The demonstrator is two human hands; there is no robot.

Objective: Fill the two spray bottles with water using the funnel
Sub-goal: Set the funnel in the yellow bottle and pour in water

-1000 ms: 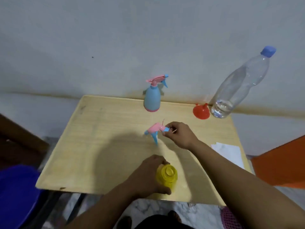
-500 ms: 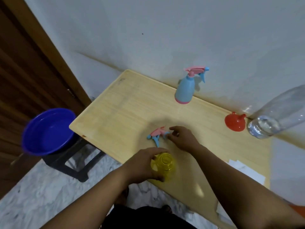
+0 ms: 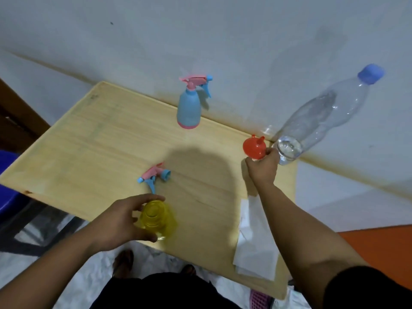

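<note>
An open yellow spray bottle [image 3: 157, 218] stands near the wooden table's [image 3: 89, 152] front edge, and my left hand [image 3: 121, 219] grips its side. Its pink and blue spray head [image 3: 153, 175] lies loose on the table just behind it. My right hand [image 3: 263, 167] is at the back right, fingers closed on the rim of the red funnel [image 3: 254, 147]. Right of the funnel stands a clear water bottle [image 3: 316, 121] with a blue cap and a little water at the bottom. A blue spray bottle [image 3: 189, 108] with its head on stands by the wall.
White paper [image 3: 254, 241] lies on the table's front right part, under my right forearm. A blue basin [image 3: 6, 186] sits on a dark stool left of the table. The wall runs close behind the table. An orange surface [image 3: 379, 246] is at the right.
My right hand let go of the spray head, which now lies on the table, and moved right and back to take hold of the funnel. My left hand stays on the yellow bottle.
</note>
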